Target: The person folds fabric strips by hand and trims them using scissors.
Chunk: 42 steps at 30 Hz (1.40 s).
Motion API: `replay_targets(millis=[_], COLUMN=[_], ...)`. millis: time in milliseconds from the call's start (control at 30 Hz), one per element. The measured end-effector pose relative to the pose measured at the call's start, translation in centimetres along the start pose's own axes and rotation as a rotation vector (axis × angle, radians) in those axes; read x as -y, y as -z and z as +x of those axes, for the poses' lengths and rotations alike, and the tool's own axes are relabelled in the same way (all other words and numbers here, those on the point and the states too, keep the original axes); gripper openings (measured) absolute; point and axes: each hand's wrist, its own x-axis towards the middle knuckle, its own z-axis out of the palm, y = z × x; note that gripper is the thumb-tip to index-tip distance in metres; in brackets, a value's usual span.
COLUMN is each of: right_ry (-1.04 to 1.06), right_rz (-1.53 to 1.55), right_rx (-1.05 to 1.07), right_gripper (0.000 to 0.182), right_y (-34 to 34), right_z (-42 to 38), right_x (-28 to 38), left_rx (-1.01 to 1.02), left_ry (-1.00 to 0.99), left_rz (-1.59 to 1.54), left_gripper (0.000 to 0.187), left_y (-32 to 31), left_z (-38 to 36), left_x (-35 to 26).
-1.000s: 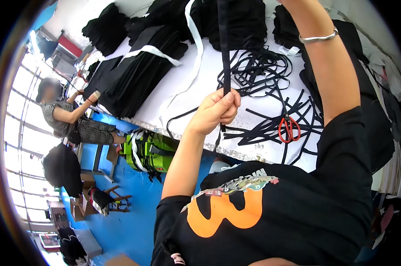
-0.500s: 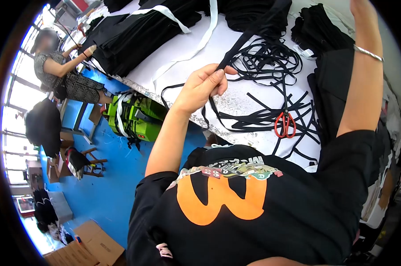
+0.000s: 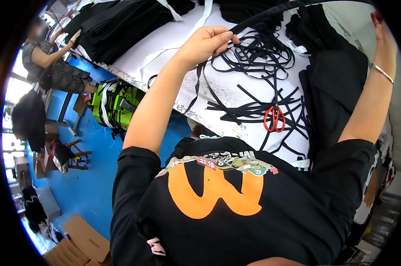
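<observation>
My left hand (image 3: pixel 208 44) is closed in a pinch on a black fabric strip (image 3: pixel 271 16) above the table. From its fingers the strip arcs up and right along the top edge of the view, while thin black lengths hang below the hand. At the far right my right hand (image 3: pixel 385 40) is raised, fingers stretched upward, a bracelet on the wrist. The strip's far end passes just above its fingertips, with no contact visible. A tangled heap of thin black cord (image 3: pixel 258 55) lies beyond my left hand. Red-handled scissors (image 3: pixel 275 119) rest on several short black strips (image 3: pixel 240 111).
Stacked black fabric (image 3: pixel 134 29) covers the table's far left, and folded black cloth (image 3: pixel 338 84) lies at the right. White tape (image 3: pixel 165 54) crosses the white tabletop (image 3: pixel 187 86). A green strapped bundle (image 3: pixel 114 104) stands on the blue floor. Another person (image 3: pixel 50 62) is at the left.
My left hand has moved up, still pinching the strip. My right hand, cut off at the top before, has come down and outward into view. The strip now slants more toward the right.
</observation>
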Motion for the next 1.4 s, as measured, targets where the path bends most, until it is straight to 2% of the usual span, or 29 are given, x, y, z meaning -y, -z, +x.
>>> replay_targets(millis=[67, 133, 167, 233, 267, 300, 367, 433, 500, 533, 567, 600, 633, 667, 700, 733, 767, 833, 867, 933, 967, 1033, 1133, 1167, 1233, 1300, 1333, 1367, 1400], right_ry=[0.018, 0.028, 0.148, 0.487, 0.117, -0.190, -0.300, -0.395, 0.278, 0.133, 0.369, -0.209, -0.489, -0.522, -0.541, -0.518, -0.606, -0.769, -0.772, -0.899, -0.905, -0.610, -0.233, -0.120, -0.228, -0.269, -0.285, -0.283, -0.474], right_rz=[-0.031, -0.128, -0.469, -1.176, -0.686, -0.179, -0.236, -0.471, -1.233, -1.095, -0.999, -0.712, -0.452, -0.368, -0.336, -0.097, 0.044, 0.150, 0.155, 0.138, 0.146, -0.127, -0.604, -0.785, -0.957, -1.079, -0.949, -0.948, -0.891], right_rx=[-0.019, 0.071, 0.156, 0.194, 0.215, 0.075, -0.066, 0.033, 0.139, 0.230, 0.240, 0.627, 0.654, 0.748, 0.807, 0.783, 0.787, 0.793, 0.782, 0.717, 0.710, 0.719, 0.729, 0.718, 0.674, 0.664, 0.541, 0.545, 0.517], right_gripper=[0.014, 0.016, 0.018, 0.022, 0.013, 0.017, 0.017, 0.014, 0.020, 0.029, 0.022, 0.028, 0.038, 0.043, 0.059, 0.060, 0.047, 0.038, 0.038, 0.027, 0.027, 0.018, 0.013, 0.013, 0.013, 0.014, 0.017, 0.017, 0.019], right_y=[1.2, 2.4, 4.7, 9.1, 7.7, 6.2, 7.0, 7.8, 7.2, 5.6, 4.7, 3.1, 1.8, 1.0, 0.4, 0.1, -0.2, -0.2, -0.1, 0.6, 1.0, 2.6, 6.8, 8.7, 11.6, 14.2, 15.1, 15.8, 16.3], right_z=[0.0, 0.7, 4.5, 11.8, 6.0, -0.1, -2.6, -6.4, -12.7, -15.8, -18.6, -20.5, -23.9, -26.6, -28.8, -31.3, -32.6, -33.3, -33.4, -33.8, -34.0, -34.3, -33.7, -33.8, -33.8, -33.8, -34.1, -34.0, -33.8], right_x=[-0.2, -1.3, -6.0, -15.1, -12.6, -9.9, -15.5, -20.5, -21.8, -20.1, -20.6, -18.3, -16.4, -16.6, -16.1, -16.8, -16.4, -16.0, -16.0, -15.9, -15.7, -15.1, -14.1, -14.6, -15.1, -15.5, -15.9, -16.1, -16.2], left_rx=[0.036, 0.041, 0.070, 0.072, 0.130, 0.183, 0.052, -0.055, -0.149, -0.136, -0.124, -0.142, -0.159, -0.150, -0.205, -0.260, -0.250, -0.126, -0.088, -0.101, -0.115, -0.179, -0.021, -0.180, 0.028, 0.093, 0.078, 0.074, 0.007], left_ry=[0.020, 0.074, 0.080, 0.026, -0.009, 0.028, 0.123, 0.260, 0.407, 0.429, 0.444, 0.460, 0.476, 0.492, 0.508, 0.527, 0.545, 0.502, 0.485, 0.518, 0.541, 0.557, 0.461, 0.489, 0.367, 0.362, 0.362, 0.360, 0.343], left_rz=[0.015, -0.061, -0.054, -0.716, -0.830, -1.010, -1.108, -1.063, -1.057, -1.043, -1.040, -1.046, -1.053, -1.050, -1.059, -1.064, -1.054, -1.077, -1.069, -1.058, -1.055, -1.041, -1.044, -0.953, -0.990, -1.119, -1.138, -1.139, -0.870], left_gripper=[0.028, 0.025, 0.025, 0.023, 0.022, 0.020, 0.018, 0.018, 0.018, 0.018, 0.019, 0.019, 0.019, 0.019, 0.019, 0.019, 0.019, 0.021, 0.022, 0.023, 0.023, 0.023, 0.022, 0.022, 0.022, 0.020, 0.021, 0.021, 0.022], left_y=[-0.3, -0.8, -1.1, -1.5, -1.4, -1.3, -1.9, -2.4, -3.4, -3.8, -4.2, -4.5, -4.9, -5.4, -5.9, -6.3, -6.4, -6.0, -6.0, -5.8, -5.8, -5.3, -3.3, -3.8, -2.6, -2.1, -2.0, -2.2, -2.4], left_z=[0.6, 1.1, 1.2, 1.4, 1.6, 1.5, 1.2, 1.4, 1.8, 2.1, 2.4, 2.7, 3.1, 3.6, 3.9, 4.0, 4.0, 4.1, 4.1, 3.7, 3.6, 3.3, 2.7, 2.6, 2.5, 2.0, 1.9, 1.7, 1.4], left_x=[0.6, 1.3, 1.4, 1.3, 1.3, 1.2, 1.5, 2.8, 4.0, 4.7, 5.2, 5.5, 5.8, 5.9, 5.8, 5.7, 6.0, 7.0, 7.3, 7.3, 7.1, 7.1, 7.2, 5.5, 6.0, 5.0, 4.6, 4.1, 3.5])
